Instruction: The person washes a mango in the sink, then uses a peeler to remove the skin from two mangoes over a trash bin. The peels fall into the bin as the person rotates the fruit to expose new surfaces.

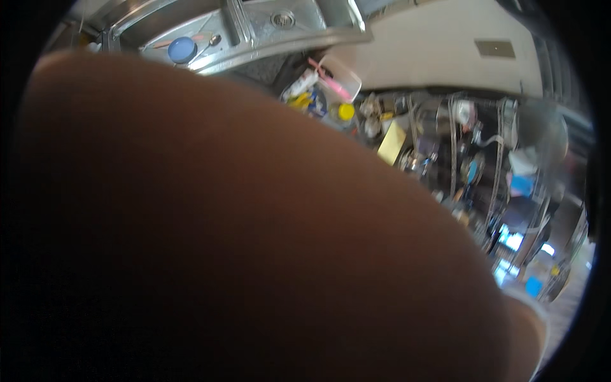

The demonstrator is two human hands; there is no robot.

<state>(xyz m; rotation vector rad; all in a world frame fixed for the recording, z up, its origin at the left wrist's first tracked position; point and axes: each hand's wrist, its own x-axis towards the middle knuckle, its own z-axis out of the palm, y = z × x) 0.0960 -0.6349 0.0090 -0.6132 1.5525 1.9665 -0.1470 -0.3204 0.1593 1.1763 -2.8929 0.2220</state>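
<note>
A bare arm (305,191), blurred and very near the camera, covers the left and lower part of the view. Which arm it is, I cannot tell. Neither of my hands is in view. Beyond the arm lies a steel double-bowl sink (291,36). Its left bowl holds a blue bowl (182,49) and a metal spoon (215,40). The drain (283,19) shows in the right bowl. Beside the sink, a translucent plastic container (351,79) with a pink-handled utensil (338,89) stands near a yellow round lid (346,111).
A wire shelf rack (453,143) crowded with kitchenware runs down the right side. A yellow sheet-like item (392,143) and a blue item (521,185) are among its contents. Behind it rises a pale wall (439,52) with a metal plate (495,48).
</note>
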